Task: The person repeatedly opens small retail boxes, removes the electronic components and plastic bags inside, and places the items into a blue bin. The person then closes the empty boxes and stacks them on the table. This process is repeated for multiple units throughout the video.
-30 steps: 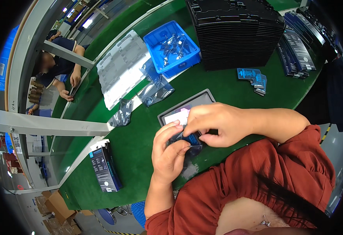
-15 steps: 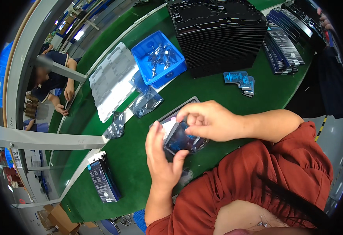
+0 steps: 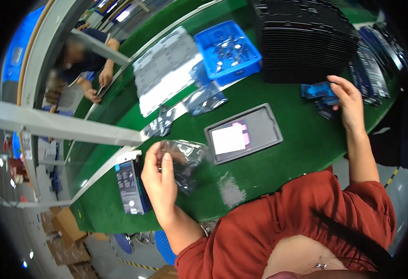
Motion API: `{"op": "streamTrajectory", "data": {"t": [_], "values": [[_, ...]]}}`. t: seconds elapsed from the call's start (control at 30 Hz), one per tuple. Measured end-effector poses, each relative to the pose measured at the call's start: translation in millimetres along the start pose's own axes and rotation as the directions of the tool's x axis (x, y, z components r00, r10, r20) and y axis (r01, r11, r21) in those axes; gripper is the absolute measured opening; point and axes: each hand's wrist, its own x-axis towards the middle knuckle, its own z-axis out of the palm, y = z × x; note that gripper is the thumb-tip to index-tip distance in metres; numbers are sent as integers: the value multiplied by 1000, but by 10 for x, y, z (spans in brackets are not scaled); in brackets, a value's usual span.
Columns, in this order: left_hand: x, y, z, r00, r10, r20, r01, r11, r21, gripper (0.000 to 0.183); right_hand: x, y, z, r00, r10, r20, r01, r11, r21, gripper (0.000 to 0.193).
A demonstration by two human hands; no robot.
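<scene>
My left hand (image 3: 158,179) pinches a clear plastic bag (image 3: 187,158) between thumb and fingers, left of a shallow dark grey tray (image 3: 265,123). A white sheet with a pink edge (image 3: 229,138) lies inside that tray. Far to the right, my right hand (image 3: 352,104) has its thumb and fingers closed on a dark card with blue print (image 3: 318,90), at a small pile of such L-shaped cards (image 3: 325,112). Whether the card is lifted off the pile I cannot tell.
A tall stack of black trays (image 3: 306,51) stands behind the cards, with dark boxes (image 3: 369,76) to its right. A blue bin (image 3: 234,74) holds small bagged parts, beside a grey moulded sheet (image 3: 164,69). Dark boxes (image 3: 131,188) stand left. A co-worker's hands (image 3: 104,79) are beyond the frame post.
My hands have parted from over the tray. The left went left with the plastic bag, and the right reached across to the blue-printed cards. The whole view has shifted too.
</scene>
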Motion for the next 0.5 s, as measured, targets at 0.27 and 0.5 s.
{"op": "streamTrajectory", "data": {"t": [0.27,0.5], "values": [[77,-484,-1262,908,-12,-420,228,854,468,23,-140,20,-7,946,-322,-35,237,761,-604,28],[206,-490,-848,953,60,-296,53,932,359,21,-190,14,117,869,-488,76,455,732,-507,21]]}}
